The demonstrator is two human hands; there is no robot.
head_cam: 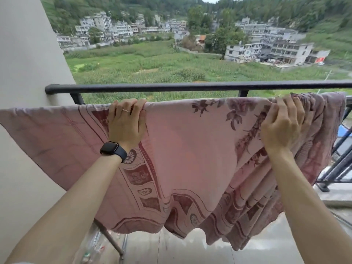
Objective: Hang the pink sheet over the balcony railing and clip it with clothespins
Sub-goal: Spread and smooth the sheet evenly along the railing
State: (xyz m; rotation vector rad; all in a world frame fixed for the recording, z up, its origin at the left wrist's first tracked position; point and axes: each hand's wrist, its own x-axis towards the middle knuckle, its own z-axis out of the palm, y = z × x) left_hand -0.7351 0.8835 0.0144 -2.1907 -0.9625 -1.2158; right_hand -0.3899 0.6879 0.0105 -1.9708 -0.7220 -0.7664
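View from a person's head, looking fwd & down at two bare arms on a balcony. A large pink cotton sheet w/ dark red floral and geometric border print (190, 145) is draped over a bar that the cloth itself hides, just below and nearer than the black metal top rail of the balcony railing (190, 86). The top rail is bare and apart from the sheet.

The left hand (126, 121) sits at the sheet's top fold, left of centre, fingers curled over the edge and clenched on the cloth. It has a thin ring on one finger (126, 110) and a black smartwatch on the wrist (113, 151).

The right hand (282, 124) is at the top fold toward the right, fingers bent and gripping a bunched part of the fabric. To the right of that hand the sheet hangs in thick gathered folds; between the hands it lies fairly smooth. Its left end stretches out in front of a pale beige wall (22, 54).

The lower hem hangs above a grey concrete floor (181, 250). Beyond the railing: green field (152, 67), pale multi-storey bldgs, wooded hills.
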